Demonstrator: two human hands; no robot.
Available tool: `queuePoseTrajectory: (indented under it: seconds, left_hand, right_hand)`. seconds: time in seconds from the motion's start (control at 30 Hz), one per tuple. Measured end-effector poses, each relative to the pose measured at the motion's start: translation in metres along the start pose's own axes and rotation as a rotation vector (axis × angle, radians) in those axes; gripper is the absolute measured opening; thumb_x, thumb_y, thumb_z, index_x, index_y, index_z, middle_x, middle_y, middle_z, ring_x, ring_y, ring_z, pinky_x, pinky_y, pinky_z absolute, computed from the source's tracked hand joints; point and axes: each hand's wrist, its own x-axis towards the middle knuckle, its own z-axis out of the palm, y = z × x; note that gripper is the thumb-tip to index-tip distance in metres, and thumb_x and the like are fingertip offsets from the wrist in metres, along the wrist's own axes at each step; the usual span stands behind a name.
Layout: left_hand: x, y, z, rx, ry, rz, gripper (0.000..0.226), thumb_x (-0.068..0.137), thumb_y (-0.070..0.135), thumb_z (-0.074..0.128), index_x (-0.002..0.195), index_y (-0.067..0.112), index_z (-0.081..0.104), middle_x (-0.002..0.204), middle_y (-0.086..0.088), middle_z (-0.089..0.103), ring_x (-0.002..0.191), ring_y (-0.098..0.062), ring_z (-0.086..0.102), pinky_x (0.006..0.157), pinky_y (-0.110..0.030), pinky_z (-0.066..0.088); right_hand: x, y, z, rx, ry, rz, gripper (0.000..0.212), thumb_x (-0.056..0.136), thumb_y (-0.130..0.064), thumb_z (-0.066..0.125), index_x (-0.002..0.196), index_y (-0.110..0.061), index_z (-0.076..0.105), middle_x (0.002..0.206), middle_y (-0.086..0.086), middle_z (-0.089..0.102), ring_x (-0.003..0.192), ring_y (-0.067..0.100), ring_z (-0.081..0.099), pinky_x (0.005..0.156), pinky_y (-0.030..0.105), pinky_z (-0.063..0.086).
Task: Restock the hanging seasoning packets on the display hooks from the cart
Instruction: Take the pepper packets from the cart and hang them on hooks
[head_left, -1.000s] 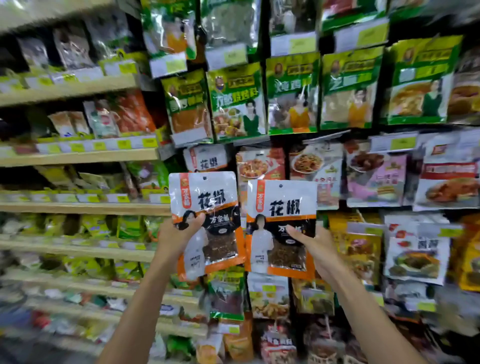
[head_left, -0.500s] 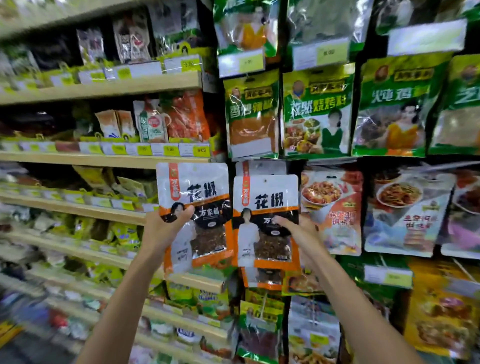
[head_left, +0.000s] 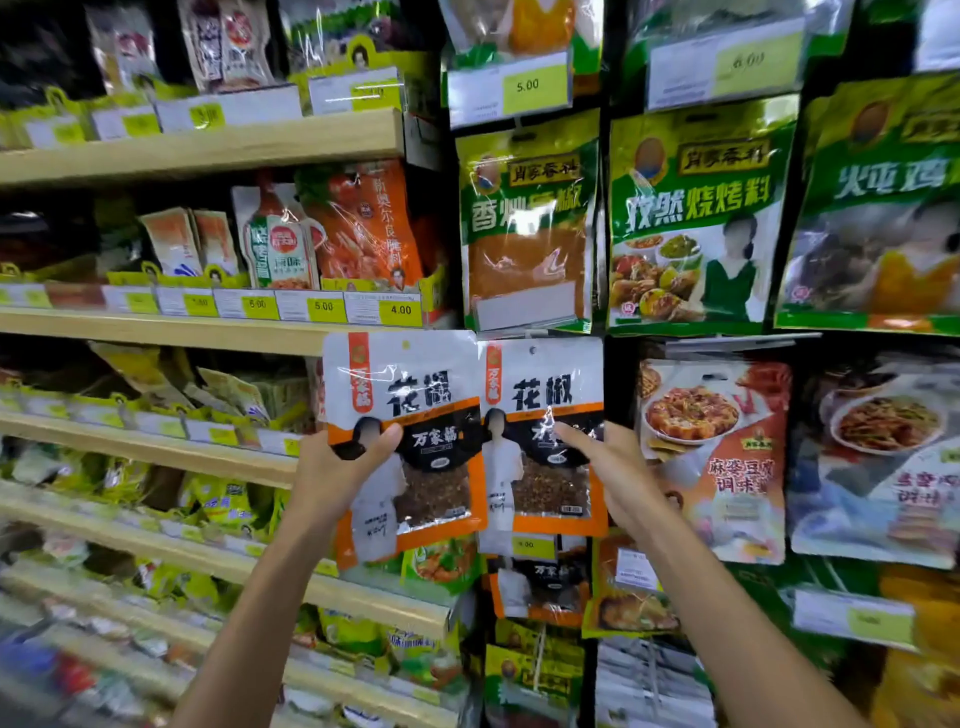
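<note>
- Head view: left hand (head_left: 337, 478) grips the left packet (head_left: 405, 395), a glossy white, orange & black plastic seasoning pouch w/ a clear window showing dark spice. Thumb lies across the front, fingers are behind.
- Right hand (head_left: 618, 478) pinches the right packet (head_left: 540, 395), same design, one digit on the front at mid-height, the rest behind.
- Both packets are upright, side by side, inner edges meeting, held up against the hanging display just under the green pouches. Can't tell if either is on a hook.
- Writing: each reads "花椒" in big black chars. The black band below reads "万家" + a 3rd char that is unclear. The orange strip at top left is too blurred to read.
- Above: green foil pouch "孜然烧烤料" (head_left: 696, 208), w/ green pouch "炖鸡" (head_left: 883, 182) to its right.
- Right of the packets: white-orange pouch w/ dish photo (head_left: 727, 467), "麻婆豆…调味" partly legible.
- Tags: yellow price tag "5.00" (head_left: 527, 85) up top, shelf tag "4.00" (head_left: 400, 310) at left.
- Lower matching pouch (head_left: 540, 587) hangs under the right packet.
- Shop aisle, w/ pale wood-look shelves (head_left: 208, 150) at left carrying mixed sachets.
</note>
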Motion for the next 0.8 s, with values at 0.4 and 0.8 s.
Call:
queuePoseTrajectory:
  seconds: [0.4, 0.8]
  left_hand:
    - [0.026, -0.020, -0.007, -0.114, -0.131, 0.063, 0.031, 0.078, 0.026, 0.072, 0.104, 0.040, 0.061, 0.095, 0.023, 0.070, 0.091, 0.005, 0.064, 0.072, -0.014, 0.051]
    - [0.024, -0.028, 0.017, -0.103, -0.322, -0.038, 0.027, 0.075, 0.035, 0.071, 0.093, 0.019, 0.061, 0.062, 0.020, 0.061, 0.067, 0.004, 0.060, 0.059, -0.015, 0.048]
  right_hand:
    - [0.006, 0.004, 0.004, -0.041, 0.133, 0.051, 0.049, 0.081, -0.032, 0.073, 0.124, -0.014, 0.058, 0.121, -0.008, 0.059, 0.119, 0.013, 0.048, 0.094, 0.030, 0.033]
    - [-0.005, -0.001, 0.019, -0.513, 0.299, 0.034, 0.055, 0.096, -0.038, 0.052, 0.132, 0.003, 0.045, 0.123, 0.018, 0.057, 0.108, 0.030, 0.056, 0.079, 0.029, 0.041]
